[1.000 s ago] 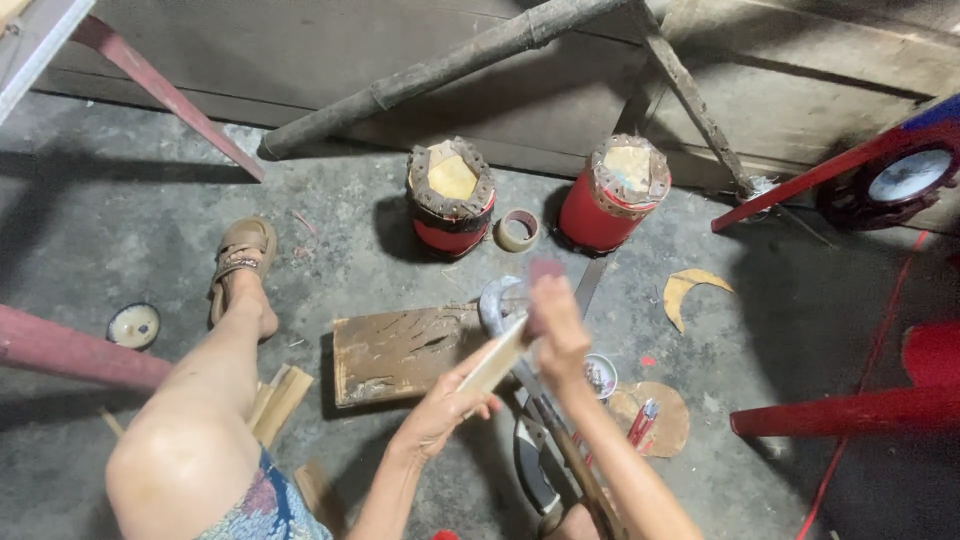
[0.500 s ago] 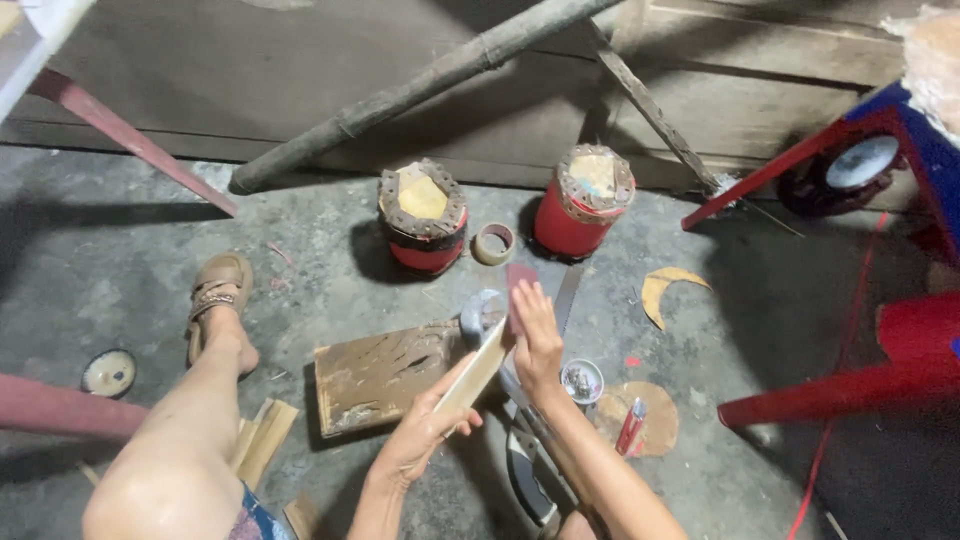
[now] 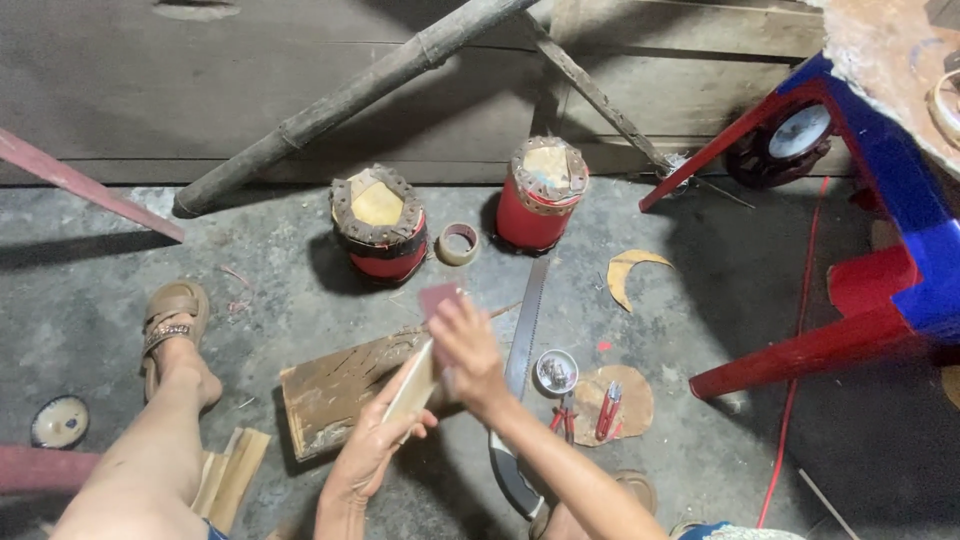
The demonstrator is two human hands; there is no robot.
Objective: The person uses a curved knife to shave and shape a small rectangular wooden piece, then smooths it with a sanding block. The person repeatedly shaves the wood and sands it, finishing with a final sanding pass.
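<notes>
My left hand grips a pale flat strip of wood near its lower end, tilted upward. My right hand presses a small reddish-brown sheet against the upper part of the strip. Both hands hover over a worn wooden board lying on the concrete floor.
A hand saw lies to the right of my hands, with a small round tin and red-handled pliers on a cardboard disc. Two red drums and a tape roll stand beyond. A red-and-blue frame stands at right. My sandalled foot rests at left.
The view has shifted, so everything sits lower and to the left in frame. My right hand slid along the strip with the sheet; my left hand keeps its hold.
</notes>
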